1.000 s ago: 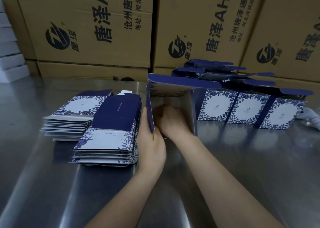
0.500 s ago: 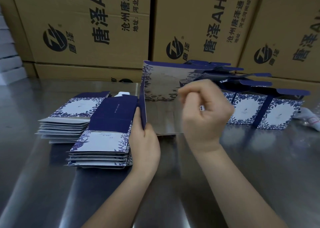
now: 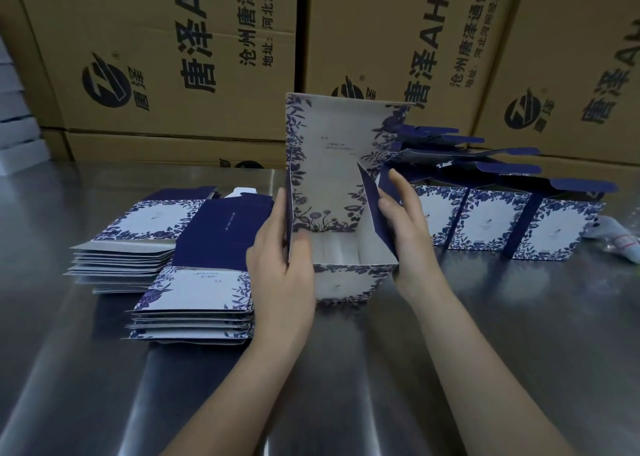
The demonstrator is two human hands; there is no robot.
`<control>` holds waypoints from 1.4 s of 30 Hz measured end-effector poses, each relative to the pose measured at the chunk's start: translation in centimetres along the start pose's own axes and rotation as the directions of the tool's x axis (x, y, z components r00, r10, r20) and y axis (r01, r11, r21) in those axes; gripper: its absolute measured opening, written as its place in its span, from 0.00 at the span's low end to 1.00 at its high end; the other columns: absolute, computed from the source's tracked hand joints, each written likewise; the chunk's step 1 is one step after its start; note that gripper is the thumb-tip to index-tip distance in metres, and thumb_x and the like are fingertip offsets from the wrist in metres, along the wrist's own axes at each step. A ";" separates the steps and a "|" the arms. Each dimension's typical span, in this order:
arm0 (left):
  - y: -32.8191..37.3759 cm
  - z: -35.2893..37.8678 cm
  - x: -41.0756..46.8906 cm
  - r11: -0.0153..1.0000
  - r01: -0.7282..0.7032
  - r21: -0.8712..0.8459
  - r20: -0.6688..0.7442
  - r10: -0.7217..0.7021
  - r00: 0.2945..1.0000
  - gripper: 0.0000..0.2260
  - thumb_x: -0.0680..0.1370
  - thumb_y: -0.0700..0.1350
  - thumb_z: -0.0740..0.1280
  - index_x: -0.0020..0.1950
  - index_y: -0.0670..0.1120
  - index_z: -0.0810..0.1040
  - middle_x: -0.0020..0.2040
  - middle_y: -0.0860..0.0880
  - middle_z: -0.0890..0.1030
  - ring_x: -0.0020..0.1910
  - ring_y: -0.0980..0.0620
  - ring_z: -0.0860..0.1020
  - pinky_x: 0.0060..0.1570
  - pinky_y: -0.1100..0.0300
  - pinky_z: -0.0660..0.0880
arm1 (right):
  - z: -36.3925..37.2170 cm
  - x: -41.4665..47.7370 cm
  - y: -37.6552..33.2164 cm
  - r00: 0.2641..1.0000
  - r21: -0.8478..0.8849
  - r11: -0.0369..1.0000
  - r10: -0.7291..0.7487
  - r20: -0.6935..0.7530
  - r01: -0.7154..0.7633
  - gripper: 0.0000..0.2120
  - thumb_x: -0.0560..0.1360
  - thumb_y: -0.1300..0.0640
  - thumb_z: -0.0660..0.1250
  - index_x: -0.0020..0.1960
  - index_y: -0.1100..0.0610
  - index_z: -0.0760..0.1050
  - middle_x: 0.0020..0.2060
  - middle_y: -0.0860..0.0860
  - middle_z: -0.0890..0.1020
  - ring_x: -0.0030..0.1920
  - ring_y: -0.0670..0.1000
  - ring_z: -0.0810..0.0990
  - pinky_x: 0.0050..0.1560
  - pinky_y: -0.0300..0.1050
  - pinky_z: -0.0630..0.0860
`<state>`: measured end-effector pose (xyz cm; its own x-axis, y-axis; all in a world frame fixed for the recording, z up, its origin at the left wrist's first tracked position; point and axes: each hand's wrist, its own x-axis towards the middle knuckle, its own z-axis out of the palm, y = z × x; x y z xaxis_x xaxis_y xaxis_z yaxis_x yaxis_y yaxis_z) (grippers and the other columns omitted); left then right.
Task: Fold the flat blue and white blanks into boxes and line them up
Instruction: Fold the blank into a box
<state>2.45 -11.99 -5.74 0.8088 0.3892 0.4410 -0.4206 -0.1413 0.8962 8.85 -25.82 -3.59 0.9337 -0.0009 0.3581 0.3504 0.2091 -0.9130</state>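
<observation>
A half-folded blue and white box (image 3: 346, 275) stands upright on the steel table (image 3: 502, 334), its tall flowered lid flap raised at the back. My left hand (image 3: 280, 268) grips its left wall, thumb inside. My right hand (image 3: 405, 227) lies with straight fingers against the dark blue right flap. Two stacks of flat blanks lie to the left: a near stack (image 3: 197, 303) and a far stack (image 3: 135, 244). A row of folded boxes (image 3: 502, 223) stands to the right, lids open.
Large brown shipping cartons (image 3: 194, 60) wall off the back of the table. More open folded boxes (image 3: 460, 150) sit behind the row. A small white wrapped item (image 3: 623, 241) lies at the far right edge. White boxes (image 3: 14, 126) are stacked at far left.
The box was turned from lying on its side to standing with its opening up. My right hand left the inside, rose curled, and now rests flat on the right flap.
</observation>
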 end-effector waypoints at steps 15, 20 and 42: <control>0.0 -0.9 1.2 0.932 0.104 -0.348 0.170 -0.046 0.984 0.14 0.74 0.54 0.67 0.58 0.57 0.83 0.73 0.52 0.72 0.72 0.51 0.71 0.70 0.43 0.68 | -0.5 -0.4 -0.8 0.999 0.051 0.998 0.032 -0.015 -0.031 0.16 0.77 0.64 0.61 0.55 0.49 0.82 0.50 0.44 0.84 0.48 0.47 0.83 0.40 0.38 0.79; 0.2 -1.0 1.8 0.827 0.307 -0.471 0.204 -0.237 0.950 0.11 0.77 0.38 0.66 0.51 0.52 0.85 0.68 0.43 0.76 0.60 0.41 0.81 0.54 0.47 0.78 | -0.6 -0.7 -1.0 0.994 0.068 0.994 0.086 0.067 -0.090 0.17 0.76 0.65 0.62 0.54 0.47 0.83 0.48 0.45 0.86 0.41 0.46 0.84 0.36 0.37 0.79; 0.1 -0.7 2.0 0.870 0.331 -0.366 0.201 -0.273 0.941 0.11 0.77 0.44 0.65 0.36 0.54 0.78 0.39 0.53 0.81 0.40 0.54 0.80 0.39 0.58 0.75 | -1.1 -0.6 0.3 0.986 0.058 0.988 0.134 0.103 -0.140 0.11 0.76 0.63 0.63 0.51 0.55 0.83 0.44 0.47 0.85 0.39 0.45 0.82 0.36 0.36 0.77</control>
<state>3.77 -10.52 -4.82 0.9584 0.2215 0.1798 -0.2487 0.3395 0.9071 8.45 -26.80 -4.27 0.9596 0.1274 0.2508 0.2110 0.2638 -0.9412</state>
